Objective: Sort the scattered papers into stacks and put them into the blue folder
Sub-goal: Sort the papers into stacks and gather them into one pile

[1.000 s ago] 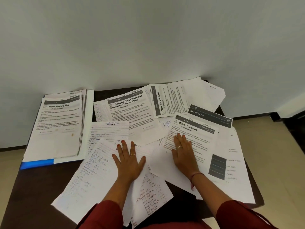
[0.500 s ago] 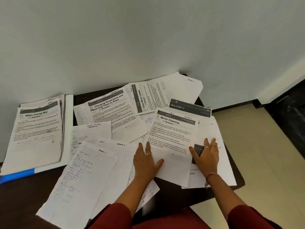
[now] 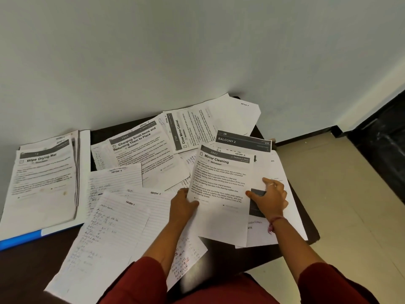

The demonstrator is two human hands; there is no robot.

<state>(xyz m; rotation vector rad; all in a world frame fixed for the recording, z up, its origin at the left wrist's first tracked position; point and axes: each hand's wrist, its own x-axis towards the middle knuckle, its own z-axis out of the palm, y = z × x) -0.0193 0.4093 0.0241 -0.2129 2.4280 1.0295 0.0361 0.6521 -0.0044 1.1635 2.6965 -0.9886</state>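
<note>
The blue folder (image 3: 20, 239) lies open at the left of the dark worktop (image 3: 32, 266), and a neat stack (image 3: 43, 183) rests in it, its top sheet headed "Wipe Drying Mat". Only the folder's blue edge and a white strip of its inner face show past the stack.

The loose papers cover the middle and right of the worktop, overlapping one another. Nearest the person is the "Mirror Cleaning" sheet (image 3: 221, 194), lying on top of larger white sheets at the right. The left hand (image 3: 183, 205) is at this sheet's left edge — its fingers are hidden under the paper, the back of the hand showing, so it seems to hold the edge, though the hold itself cannot be seen. The right hand (image 3: 270, 198) lies on the sheet's right side over a dark printed block, fingers spread and loosely bent, thumb pointing left; it presses rather than grips.

Behind are the "Balcony 2" sheet (image 3: 243, 141), the "Close Mirror Cabinet" sheet (image 3: 188, 130) turned sideways, and the "Charging Small Items" sheet (image 3: 140, 150). Lined handwritten pages (image 3: 114, 229) fan out in front of the folder — one runs under the left forearm. Red sleeves (image 3: 142, 279) show at the bottom.
</note>
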